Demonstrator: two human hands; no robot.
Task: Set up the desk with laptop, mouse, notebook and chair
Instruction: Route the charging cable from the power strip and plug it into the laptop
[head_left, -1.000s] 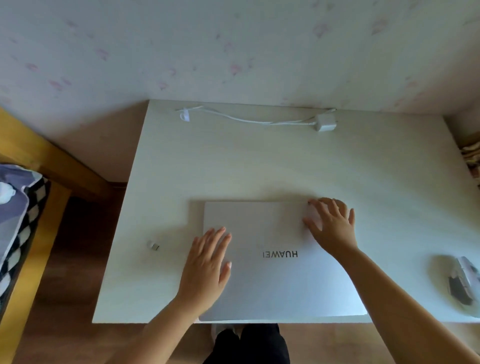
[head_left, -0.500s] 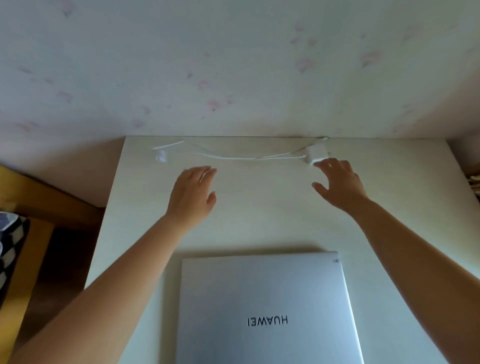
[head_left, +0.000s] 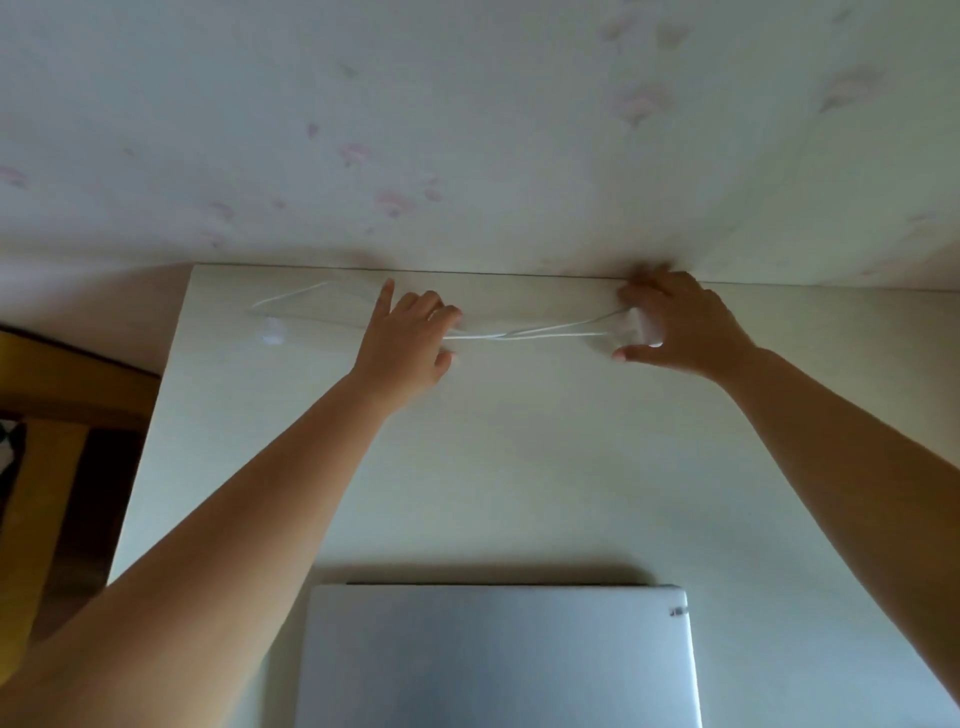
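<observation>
Both hands left the closed silver laptop (head_left: 498, 654) a second ago. Now, beyond it at the pale wooden surface's (head_left: 519, 467) far edge, right hand (head_left: 680, 327) grips the white charger block (head_left: 641, 330), left hand (head_left: 410, 338) pinches its thin white cable (head_left: 524, 331). Likely powering the laptop next.

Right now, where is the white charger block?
Far edge of the desk by the wall, right of centre, under the right hand, its cable running to the left hand.
</observation>
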